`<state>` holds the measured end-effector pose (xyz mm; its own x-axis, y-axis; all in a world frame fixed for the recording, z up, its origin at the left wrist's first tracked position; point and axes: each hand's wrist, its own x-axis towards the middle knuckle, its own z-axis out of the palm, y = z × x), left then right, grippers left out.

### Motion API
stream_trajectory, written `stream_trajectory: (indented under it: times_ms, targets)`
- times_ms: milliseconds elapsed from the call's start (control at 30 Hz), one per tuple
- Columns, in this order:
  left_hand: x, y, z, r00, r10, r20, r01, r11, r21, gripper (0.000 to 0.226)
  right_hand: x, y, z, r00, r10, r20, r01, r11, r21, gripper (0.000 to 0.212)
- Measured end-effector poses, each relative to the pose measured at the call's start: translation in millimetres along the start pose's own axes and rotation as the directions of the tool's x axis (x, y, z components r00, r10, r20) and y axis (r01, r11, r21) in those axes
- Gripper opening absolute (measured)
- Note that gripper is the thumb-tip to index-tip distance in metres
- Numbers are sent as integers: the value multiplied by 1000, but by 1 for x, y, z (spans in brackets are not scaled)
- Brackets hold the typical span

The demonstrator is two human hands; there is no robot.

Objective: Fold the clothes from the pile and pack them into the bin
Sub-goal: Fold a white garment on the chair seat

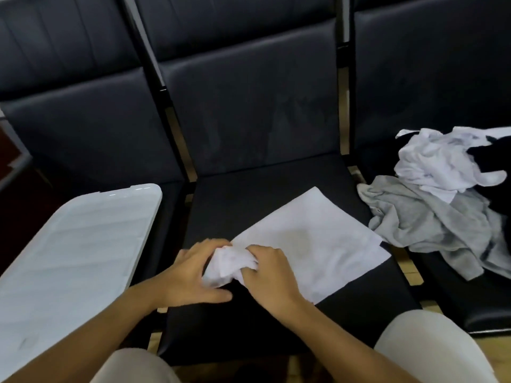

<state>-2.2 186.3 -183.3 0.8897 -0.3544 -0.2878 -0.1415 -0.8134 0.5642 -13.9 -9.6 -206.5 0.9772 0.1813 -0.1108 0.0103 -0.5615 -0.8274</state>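
Note:
A white garment [312, 241] lies flat on the middle black seat [265, 322], folded into a long rectangle. Its near left end is bunched up between my hands. My left hand [188, 275] holds the bunched cloth from the left, fingers curled over it and thumb stretched along the seat. My right hand [265, 272] grips the same bunch from the right. The pile [431, 214] of white, grey and black clothes sits on the right seat. A white plastic bin [72, 261] stands on the left seat, its ribbed surface facing up.
Three black padded seats with tall backrests [249, 106] stand side by side. My knees in light trousers [431, 352] are at the bottom edge. A wooden floor [412, 275] shows between the seats.

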Motion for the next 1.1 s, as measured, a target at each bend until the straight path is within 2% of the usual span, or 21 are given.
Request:
stream_trajectory:
  times_ms: [33, 67, 133, 167, 233, 300, 333, 367, 400, 433, 467, 533, 600, 700, 767, 833, 867, 967, 1100]
  targets:
    - [5, -10, 1, 999, -27, 21, 26, 998, 55, 57, -1, 4, -9, 1000, 12, -7, -11, 995, 97, 21]
    - [7, -20, 3, 1000, -14, -17, 15, 998, 68, 40, -4, 6, -17, 1000, 19, -19, -15, 983, 181, 28]
    - [26, -21, 6, 991, -15, -136, 11, 1000, -26, 16, -7, 17, -44, 997, 56, -58, -39, 965, 261, 39]
    - [36, -15, 3, 981, -33, -192, 11, 993, -117, 12, -6, 22, -56, 993, 82, -87, -55, 960, 275, 40]
    - [71, 8, -8, 946, 11, -325, -101, 960, -262, 12, 1, 38, -86, 965, 169, -199, -105, 948, 300, 38]
    - [109, 48, -17, 882, 110, -458, -249, 934, -254, 20, 5, 58, -115, 913, 281, -296, -199, 940, 277, 39]
    - [131, 68, -15, 861, 132, -491, -284, 925, -250, 23, 2, 68, -129, 893, 302, -333, -243, 948, 206, 40]
    - [153, 85, -11, 869, 109, -482, -269, 922, -277, 32, -1, 80, -143, 883, 312, -351, -320, 947, 38, 38]
    - [176, 100, -3, 903, 60, -425, -208, 927, -311, 49, -5, 93, -156, 870, 342, -354, -420, 891, -172, 35]
    - [196, 111, 7, 945, 9, -327, -119, 940, -320, 67, -8, 105, -166, 854, 384, -350, -500, 792, -351, 35]
    - [214, 116, 19, 977, -34, -208, -25, 961, -276, 82, -8, 116, -175, 837, 423, -347, -543, 721, -431, 39]
    - [242, 115, 46, 990, -143, -4, 142, 987, -77, 102, -1, 131, -181, 819, 489, -301, -570, 755, -323, 46]
    - [256, 113, 65, 970, -237, 61, 234, 971, 58, 101, 9, 138, -177, 835, 502, -226, -548, 797, -254, 55]
    - [252, 115, 63, 970, -239, 51, 242, 969, -47, 58, 20, 143, -168, 845, 523, -116, -533, 803, -267, 80]
    - [228, 114, 45, 981, -174, 86, 187, 966, -177, 34, 24, 141, -166, 865, 486, -127, -502, 839, -210, 91]
    - [190, 114, 20, 996, -19, 88, 45, 955, -294, 24, 25, 131, -162, 911, 402, -92, -412, 897, -158, 97]
    - [165, 113, 5, 996, 55, 63, -32, 949, -314, 22, 26, 122, -157, 935, 352, -48, -355, 927, -123, 88]
    - [90, 106, -31, 984, 168, -61, -178, 944, -276, 13, 27, 89, -141, 987, 143, 67, -145, 989, 21, 25]
    - [-18, 82, -71, 952, 97, -291, -176, 949, -261, 10, 15, 22, -109, 990, -140, 26, 140, 990, -3, 20]
